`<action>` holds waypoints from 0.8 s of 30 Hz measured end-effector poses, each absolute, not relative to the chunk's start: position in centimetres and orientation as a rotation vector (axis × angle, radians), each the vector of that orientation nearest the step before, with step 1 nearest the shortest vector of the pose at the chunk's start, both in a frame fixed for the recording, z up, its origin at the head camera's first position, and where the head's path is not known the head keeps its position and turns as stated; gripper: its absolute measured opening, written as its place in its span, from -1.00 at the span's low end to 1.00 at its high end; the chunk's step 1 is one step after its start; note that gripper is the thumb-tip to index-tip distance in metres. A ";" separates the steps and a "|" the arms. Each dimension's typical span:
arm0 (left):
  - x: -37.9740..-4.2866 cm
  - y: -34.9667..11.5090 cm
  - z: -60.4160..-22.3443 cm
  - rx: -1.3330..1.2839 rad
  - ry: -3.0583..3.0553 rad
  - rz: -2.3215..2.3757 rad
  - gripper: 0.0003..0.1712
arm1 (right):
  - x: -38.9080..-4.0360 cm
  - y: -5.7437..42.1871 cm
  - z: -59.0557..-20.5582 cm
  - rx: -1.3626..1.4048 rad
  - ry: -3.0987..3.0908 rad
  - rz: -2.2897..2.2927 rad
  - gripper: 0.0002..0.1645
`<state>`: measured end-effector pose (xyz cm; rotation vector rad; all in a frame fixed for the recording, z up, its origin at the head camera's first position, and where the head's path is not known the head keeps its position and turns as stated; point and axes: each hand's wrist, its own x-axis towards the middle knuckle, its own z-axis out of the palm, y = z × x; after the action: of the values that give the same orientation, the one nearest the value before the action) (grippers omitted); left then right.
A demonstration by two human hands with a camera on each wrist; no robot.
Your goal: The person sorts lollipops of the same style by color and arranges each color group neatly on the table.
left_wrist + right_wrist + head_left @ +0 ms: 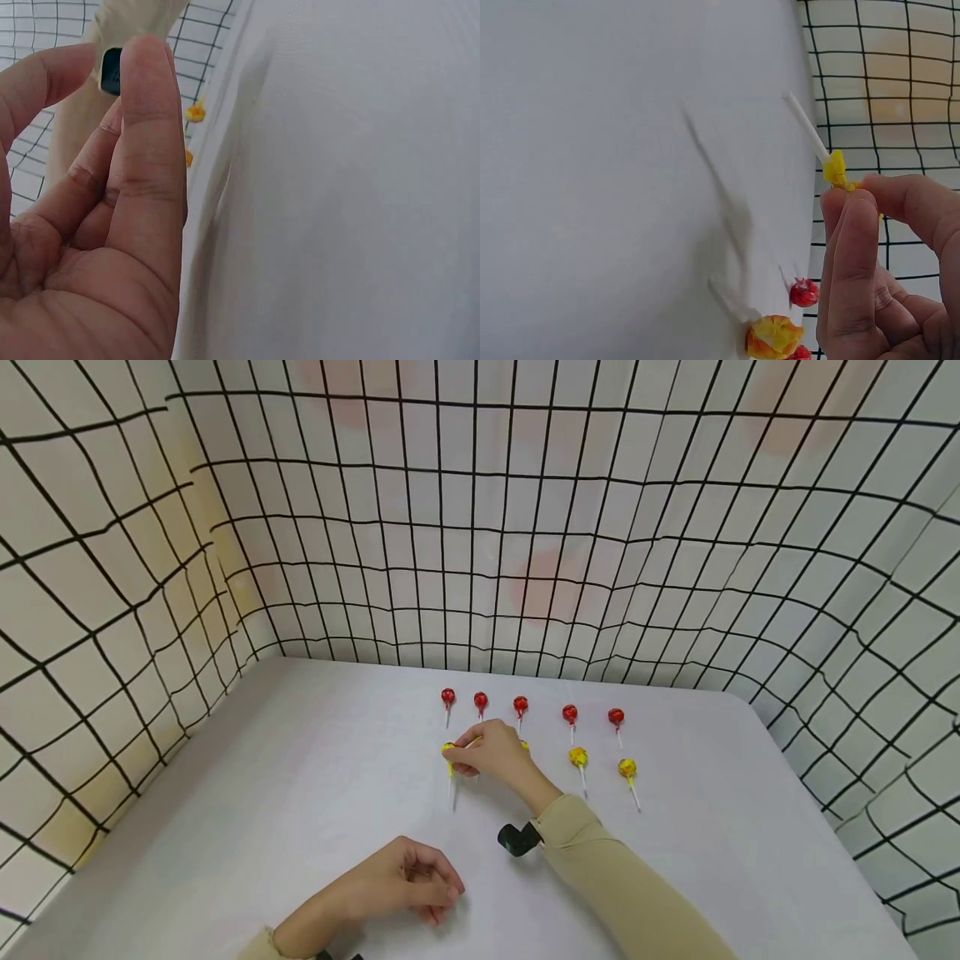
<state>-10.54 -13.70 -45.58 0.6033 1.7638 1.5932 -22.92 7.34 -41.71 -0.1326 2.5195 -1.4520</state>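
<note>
In the head view, my right hand pinches a yellow-wrapped lollipop by its head, at the left end of a row of yellow lollipops. The right wrist view shows fingertips and thumb on this lollipop, its white stick sticking out and its shadow on the table apart from it. Below the hand lies another yellow lollipop. My left hand is near the front of the table, fingers loosely bent, holding nothing. Part of the yellow row is hidden behind my right hand.
Several red lollipops lie in a row farther back, sticks toward me. Yellow lollipops lie in front of them to the right. The white table is bordered by white walls with a black grid.
</note>
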 end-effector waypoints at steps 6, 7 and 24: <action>-10.4 -13.6 -45.6 0.620 1.694 1.583 -0.73 | -24.4 6.0 -41.5 -0.117 2.542 -1.405 -0.71; -10.4 -13.6 -45.6 0.620 1.682 1.579 -0.73 | -24.5 5.7 -41.5 -0.111 2.541 -1.398 -0.71; -10.0 -13.6 -45.9 0.634 1.531 1.621 -0.65 | -26.7 3.7 -42.1 -0.008 2.588 -1.301 -0.75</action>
<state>-9.98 -13.62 -45.87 0.6344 1.5310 1.6211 -26.71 3.71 -42.10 -0.0077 2.5883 -1.3012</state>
